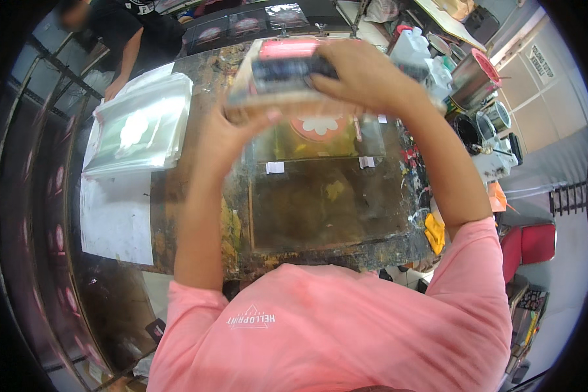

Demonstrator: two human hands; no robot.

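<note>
A screen-printing frame with a wooden near edge is raised at a tilt over the far part of the worktable, blurred by motion. My left hand grips its near left corner, thumb along the edge. Inside the frame, my right hand is closed around a dark squeegee. Pink ink lies along the frame's far side. Below the frame, a clear plastic sheet with a pink round and white flower-shaped print lies on the stained board; the frame hides its far part.
At left stands a stack of clear printed bags on white paper. Another person's hand touches its far edge. Ink cans and bottles crowd the right edge, with a yellow cloth nearer me. A drying rack stands far left.
</note>
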